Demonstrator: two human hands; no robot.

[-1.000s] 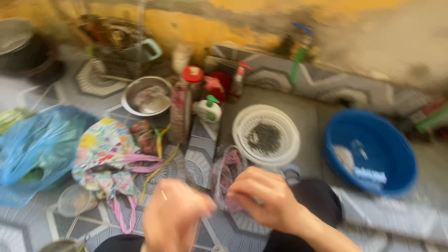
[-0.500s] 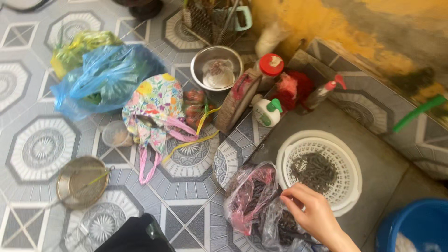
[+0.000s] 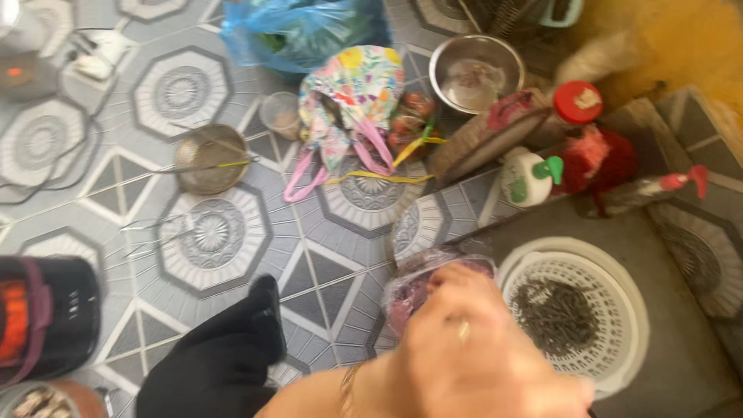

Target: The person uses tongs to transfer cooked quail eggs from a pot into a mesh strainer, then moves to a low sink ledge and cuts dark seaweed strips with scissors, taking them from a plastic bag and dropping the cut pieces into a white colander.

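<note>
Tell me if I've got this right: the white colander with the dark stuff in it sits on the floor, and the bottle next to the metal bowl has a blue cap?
Not quite. In the head view, the bottle beside the metal bowl has a red cap, not a blue one. The rest holds: the white colander sits on the floor with dark pieces inside it.

Glossy clear plastic bag [image 3: 422, 282]; white plastic colander [image 3: 576, 313]; shiny metal bowl [image 3: 474, 73].

I see a patterned tile floor [image 3: 217, 232] carrying a metal strainer [image 3: 207, 159], a floral bag [image 3: 352, 93], a blue plastic bag [image 3: 302, 27], a steel bowl [image 3: 474, 71] and a black appliance [image 3: 46, 317]; a white colander [image 3: 576, 313] sits on the grey concrete patch [image 3: 681, 348].
</note>
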